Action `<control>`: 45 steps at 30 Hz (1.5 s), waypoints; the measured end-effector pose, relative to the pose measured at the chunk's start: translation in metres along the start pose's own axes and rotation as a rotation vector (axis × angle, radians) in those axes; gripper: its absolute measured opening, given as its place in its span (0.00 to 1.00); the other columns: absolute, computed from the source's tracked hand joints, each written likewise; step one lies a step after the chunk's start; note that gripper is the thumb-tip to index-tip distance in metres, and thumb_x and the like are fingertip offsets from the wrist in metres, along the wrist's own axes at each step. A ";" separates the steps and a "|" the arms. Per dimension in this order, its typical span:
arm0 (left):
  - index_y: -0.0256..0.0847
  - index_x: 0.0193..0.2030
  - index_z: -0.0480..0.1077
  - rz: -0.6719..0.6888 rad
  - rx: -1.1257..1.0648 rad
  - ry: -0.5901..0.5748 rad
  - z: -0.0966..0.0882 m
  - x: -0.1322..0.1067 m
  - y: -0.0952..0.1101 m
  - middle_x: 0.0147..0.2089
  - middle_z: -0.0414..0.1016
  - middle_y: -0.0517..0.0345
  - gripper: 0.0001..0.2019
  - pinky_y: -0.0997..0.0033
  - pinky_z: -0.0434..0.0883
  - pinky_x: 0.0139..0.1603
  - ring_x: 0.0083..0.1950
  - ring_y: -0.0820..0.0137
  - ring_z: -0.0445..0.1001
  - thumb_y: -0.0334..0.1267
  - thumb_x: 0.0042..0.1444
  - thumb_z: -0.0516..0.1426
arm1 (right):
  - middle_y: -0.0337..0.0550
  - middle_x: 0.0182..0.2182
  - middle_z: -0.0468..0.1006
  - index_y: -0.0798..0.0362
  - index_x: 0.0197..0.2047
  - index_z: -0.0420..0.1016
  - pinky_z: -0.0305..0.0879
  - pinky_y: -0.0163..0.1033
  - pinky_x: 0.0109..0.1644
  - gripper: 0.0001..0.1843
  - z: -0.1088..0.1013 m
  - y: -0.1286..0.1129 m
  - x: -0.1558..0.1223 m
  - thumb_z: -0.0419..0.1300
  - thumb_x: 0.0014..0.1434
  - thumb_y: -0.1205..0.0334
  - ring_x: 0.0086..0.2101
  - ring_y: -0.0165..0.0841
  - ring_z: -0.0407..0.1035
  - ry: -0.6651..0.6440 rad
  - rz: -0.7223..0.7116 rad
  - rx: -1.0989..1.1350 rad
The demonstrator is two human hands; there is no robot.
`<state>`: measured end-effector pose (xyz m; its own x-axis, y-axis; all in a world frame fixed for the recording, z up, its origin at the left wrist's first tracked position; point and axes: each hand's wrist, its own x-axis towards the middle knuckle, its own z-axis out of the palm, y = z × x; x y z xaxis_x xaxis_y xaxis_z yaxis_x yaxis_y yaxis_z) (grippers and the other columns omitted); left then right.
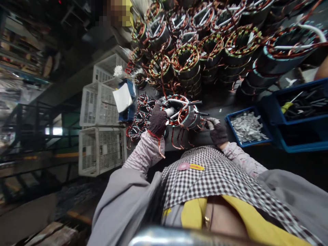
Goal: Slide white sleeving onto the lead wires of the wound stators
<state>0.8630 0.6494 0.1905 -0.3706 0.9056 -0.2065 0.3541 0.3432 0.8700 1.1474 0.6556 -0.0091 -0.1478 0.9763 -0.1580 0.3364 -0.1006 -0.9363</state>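
Observation:
A motor stator [185, 114] with copper windings and white insulating sleeves lies on the dark bench right in front of me. My left hand [157, 122], in a dark glove, is closed round a white sleeve end [169, 111] at the stator's left rim. My right hand [217, 131], also in a dark glove, is closed on the wires at the stator's right side. Loose copper leads [179, 138] hang down from the stator between my hands.
Stacks of wound stators [205, 51] fill the bench behind. To the right are a blue bin of white scraps [247, 127] and a larger blue bin [302, 102] with dark tools. White crates [99, 126] and a small blue box [128, 99] are on the left. Another person [118, 13] stands at the far side.

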 end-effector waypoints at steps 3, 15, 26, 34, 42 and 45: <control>0.44 0.59 0.86 0.003 -0.013 -0.015 -0.003 -0.004 0.005 0.54 0.94 0.48 0.23 0.48 0.90 0.70 0.66 0.47 0.90 0.50 0.61 0.78 | 0.52 0.48 0.93 0.47 0.51 0.87 0.88 0.59 0.63 0.15 0.001 0.000 0.003 0.67 0.73 0.46 0.48 0.48 0.86 -0.023 0.137 0.122; 0.45 0.50 0.85 0.088 0.073 -0.021 -0.005 -0.003 0.006 0.49 0.93 0.47 0.19 0.42 0.83 0.81 0.66 0.45 0.90 0.54 0.62 0.78 | 0.45 0.41 0.90 0.47 0.44 0.85 0.78 0.54 0.70 0.02 -0.029 0.006 0.043 0.71 0.70 0.64 0.47 0.45 0.81 -0.107 0.267 -0.043; 0.42 0.55 0.86 0.048 -0.037 -0.043 0.001 0.002 0.004 0.52 0.94 0.42 0.25 0.46 0.91 0.70 0.61 0.44 0.93 0.54 0.59 0.80 | 0.42 0.33 0.87 0.44 0.36 0.78 0.81 0.52 0.61 0.09 -0.022 0.015 0.069 0.71 0.69 0.65 0.42 0.43 0.79 -0.223 0.303 0.032; 0.45 0.68 0.85 -0.046 -0.131 0.011 0.007 0.003 0.005 0.48 0.94 0.43 0.34 0.40 0.93 0.62 0.58 0.42 0.94 0.56 0.59 0.79 | 0.42 0.28 0.85 0.44 0.35 0.76 0.81 0.51 0.50 0.11 -0.021 0.012 0.086 0.71 0.69 0.62 0.36 0.43 0.78 -0.402 0.295 0.032; 0.45 0.55 0.86 0.025 -0.051 0.011 0.006 0.010 -0.008 0.52 0.94 0.45 0.29 0.44 0.91 0.68 0.60 0.44 0.93 0.60 0.53 0.80 | 0.48 0.39 0.91 0.45 0.41 0.79 0.75 0.52 0.65 0.10 -0.011 -0.005 0.082 0.75 0.67 0.66 0.50 0.49 0.83 -0.404 0.211 -0.203; 0.46 0.47 0.85 0.070 0.006 0.008 -0.005 0.012 -0.018 0.47 0.93 0.48 0.24 0.43 0.89 0.69 0.64 0.42 0.92 0.58 0.51 0.80 | 0.49 0.45 0.94 0.43 0.48 0.83 0.78 0.52 0.66 0.08 -0.032 -0.018 0.062 0.76 0.71 0.60 0.52 0.52 0.86 -0.353 0.178 -0.278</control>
<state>0.8484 0.6530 0.1747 -0.3517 0.9254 -0.1416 0.3841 0.2805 0.8796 1.1622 0.7240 0.0084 -0.3554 0.8192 -0.4502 0.6138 -0.1587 -0.7734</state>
